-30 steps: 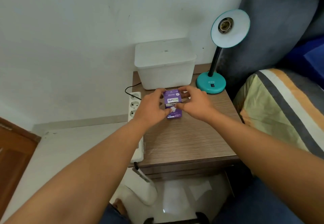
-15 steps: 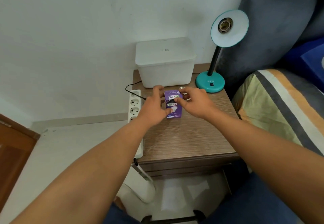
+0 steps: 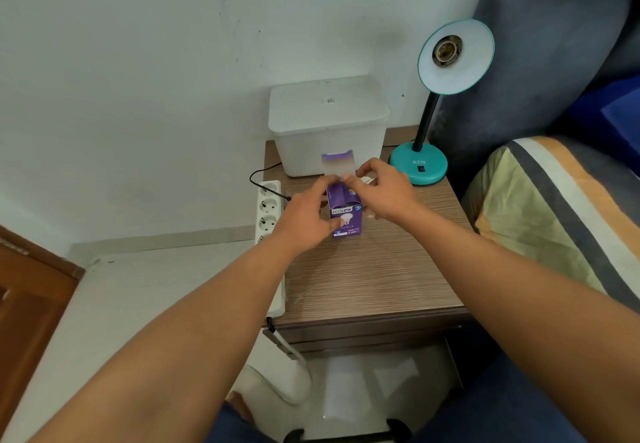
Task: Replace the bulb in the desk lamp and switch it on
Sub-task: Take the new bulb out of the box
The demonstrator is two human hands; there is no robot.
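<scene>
Now both hands (image 3: 308,215) (box (image 3: 346,215) open)

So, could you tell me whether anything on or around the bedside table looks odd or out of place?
Only the desk lamp: its socket is empty, with no bulb fitted. The purple bulb box stands upright between both hands, top flap open. Nothing looks spilled or damaged.

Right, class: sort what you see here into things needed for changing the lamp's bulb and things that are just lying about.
Part of the job:
- purple bulb box, top flap open
- left hand gripping the box
- right hand at the flap
- teal desk lamp, empty socket

Just lying about:
- white lidded bin
- power strip
- striped pillow
</scene>
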